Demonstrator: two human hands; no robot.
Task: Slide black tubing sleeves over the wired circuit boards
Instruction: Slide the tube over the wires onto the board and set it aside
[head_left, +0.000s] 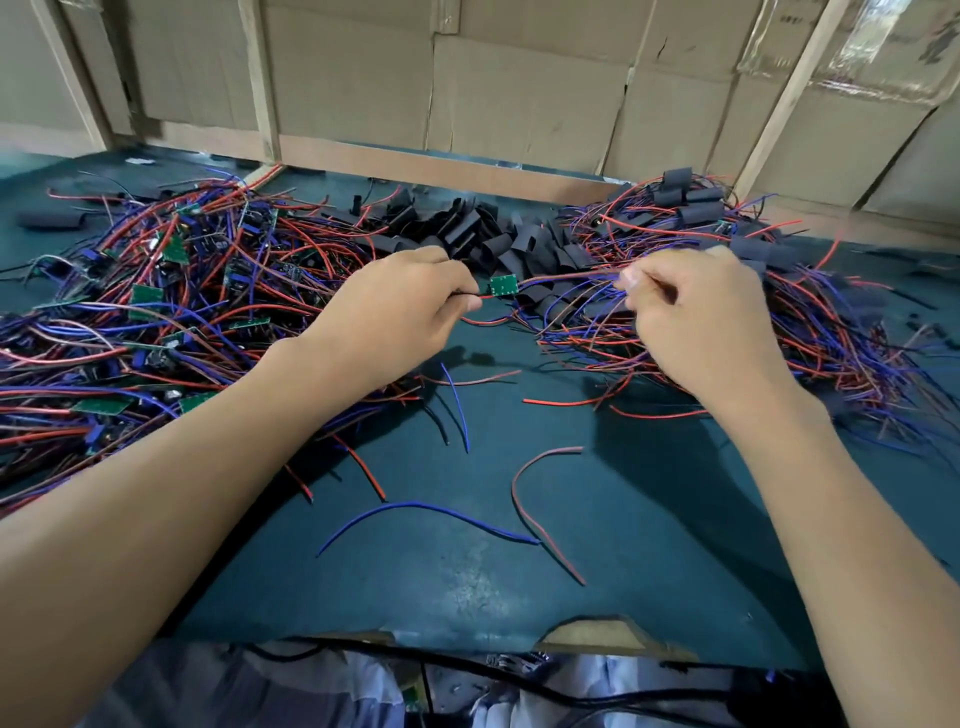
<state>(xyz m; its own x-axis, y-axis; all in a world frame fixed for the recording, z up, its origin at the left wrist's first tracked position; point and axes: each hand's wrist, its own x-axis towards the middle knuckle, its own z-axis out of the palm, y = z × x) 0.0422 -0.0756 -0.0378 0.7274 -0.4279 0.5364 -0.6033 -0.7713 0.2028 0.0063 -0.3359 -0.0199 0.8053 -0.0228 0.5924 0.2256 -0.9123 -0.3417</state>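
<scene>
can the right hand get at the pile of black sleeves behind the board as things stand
Probably yes, once it lets go. The right hand is pinching wires from the green board, which the left hand holds by its other wires. The black sleeves lie just beyond, uncovered, nothing between.

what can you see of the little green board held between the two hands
The green circuit board is a small, flat rectangle with faint pale dots on its face. It hangs above the teal table, bare, with no black sleeve on it. A red wire leaves its left edge into the left hand, which pinches it. Brownish and blue wires run from its right edge to the right hand, which grips them. Neither hand touches the board itself.
</scene>
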